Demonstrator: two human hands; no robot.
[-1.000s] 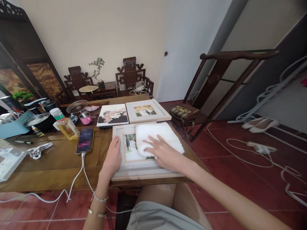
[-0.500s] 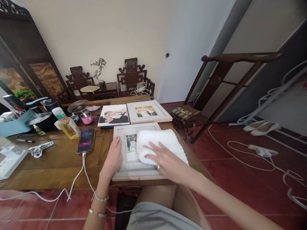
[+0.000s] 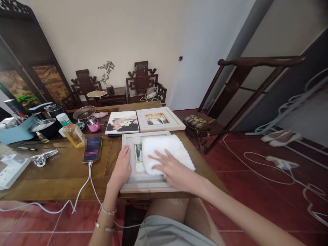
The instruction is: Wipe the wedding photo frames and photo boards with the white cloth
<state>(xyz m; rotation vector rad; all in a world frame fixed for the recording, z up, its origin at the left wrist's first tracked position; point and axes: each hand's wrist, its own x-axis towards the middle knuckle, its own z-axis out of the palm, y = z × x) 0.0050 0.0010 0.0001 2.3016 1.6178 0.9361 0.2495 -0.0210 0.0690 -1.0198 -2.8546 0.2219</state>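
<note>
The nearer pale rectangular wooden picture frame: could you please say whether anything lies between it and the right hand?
Yes: a fluffy white cloth with a scalloped edge lies between the right hand and the frame, covering much of its photo. Nothing visible separates the left hand from the frame's left side.

A single head-worn camera is looking forward and down from above the wearer's lap point(image 3: 176, 232). It is facing across the wooden table point(image 3: 69, 184) toward the carved armchairs point(image 3: 141, 78) by the pale wall point(image 3: 115, 30). The left hand point(image 3: 122, 167) and right hand point(image 3: 175, 169) are appearing close, low and near the middle, while the yoke-back chair point(image 3: 237, 78) is standing farther off at right and the painted wooden screen point(image 3: 17, 54) is bordering the left edge.
</note>
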